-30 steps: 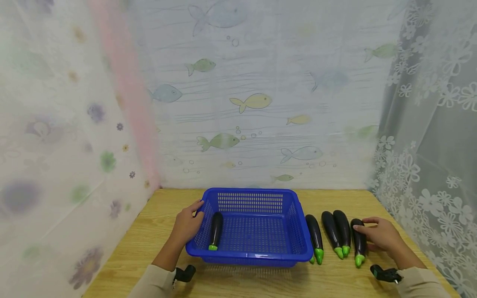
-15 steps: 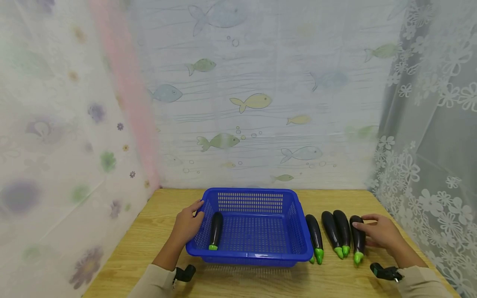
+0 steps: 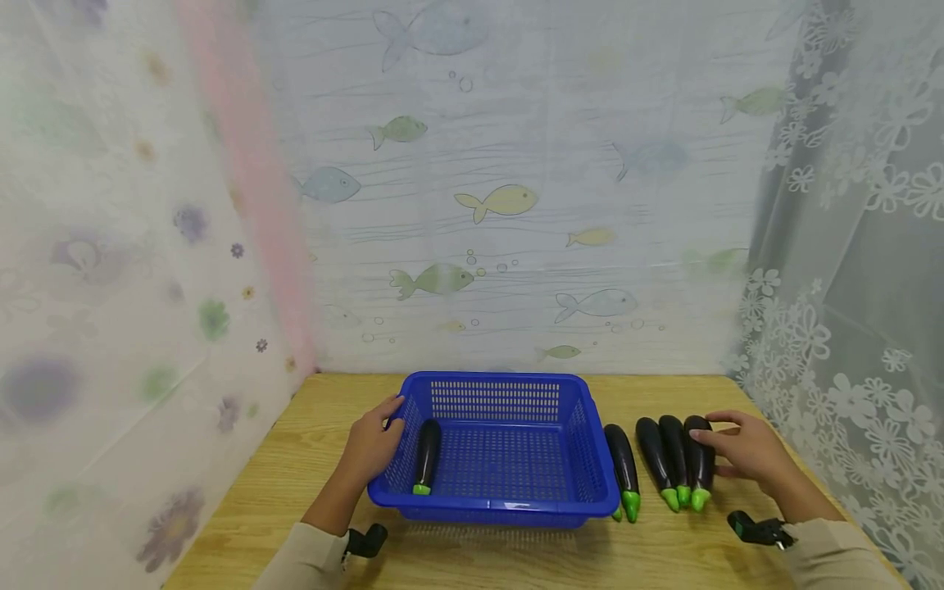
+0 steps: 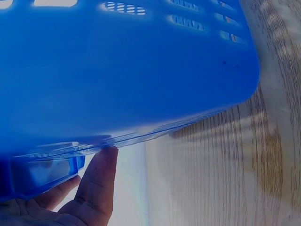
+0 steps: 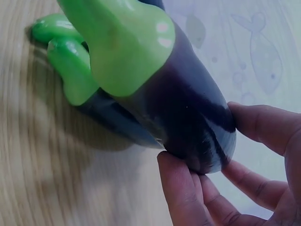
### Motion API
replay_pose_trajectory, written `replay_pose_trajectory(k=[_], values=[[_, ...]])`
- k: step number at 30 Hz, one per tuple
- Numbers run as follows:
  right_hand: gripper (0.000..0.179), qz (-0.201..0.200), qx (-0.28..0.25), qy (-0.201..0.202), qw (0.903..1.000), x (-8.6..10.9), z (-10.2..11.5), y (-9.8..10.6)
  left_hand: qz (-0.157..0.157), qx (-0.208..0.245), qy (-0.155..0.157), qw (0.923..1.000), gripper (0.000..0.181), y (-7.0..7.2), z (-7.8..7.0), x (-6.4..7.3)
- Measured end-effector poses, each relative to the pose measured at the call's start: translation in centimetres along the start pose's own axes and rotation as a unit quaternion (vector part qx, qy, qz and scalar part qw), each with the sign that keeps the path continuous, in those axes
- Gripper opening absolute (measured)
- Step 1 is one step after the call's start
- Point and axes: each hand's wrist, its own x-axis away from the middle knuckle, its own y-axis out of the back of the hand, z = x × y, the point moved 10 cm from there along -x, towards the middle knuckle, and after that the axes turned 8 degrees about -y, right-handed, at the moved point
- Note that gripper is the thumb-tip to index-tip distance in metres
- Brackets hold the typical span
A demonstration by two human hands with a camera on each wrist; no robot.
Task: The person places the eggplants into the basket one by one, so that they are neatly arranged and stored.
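My left hand (image 3: pixel 372 442) holds the left rim of a blue plastic basket (image 3: pixel 509 506); in the left wrist view its fingers (image 4: pixel 101 181) touch the basket's outer side below the rim. One dark eggplant (image 3: pixel 428 455) with a green stem end lies inside along the left wall. On the right, my right hand (image 3: pixel 755 451) pinches another eggplant (image 3: pixel 699 463) near its rounded far end, between thumb and fingers. This eggplant sits close against a neighbouring eggplant (image 3: pixel 674 451). In the right wrist view the held eggplant (image 5: pixel 188 108) appears slightly above the others.
Another eggplant (image 3: pixel 652 455) lies left of the neighbouring one. Close to the basket's right side is an eggplant (image 3: pixel 622 463), with a further green stem (image 3: pixel 617 515) partly hidden by the basket. All stand on a wooden table (image 3: pixel 472 565), with a fish-patterned curtain (image 3: pixel 501 270) behind.
My right hand has moved the pinched eggplant left and slightly away from me, up against its neighbour. The left hand and the basket have stayed in place.
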Motion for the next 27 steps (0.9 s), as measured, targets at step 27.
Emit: replay_pose_trajectory(k=[27], values=[[0.087, 0.016, -0.025, 0.044, 0.9986, 1.2, 4.0, -0.9, -0.001, -0.004, 0.002, 1.0, 0.053, 0.0, 0.0, -0.2]])
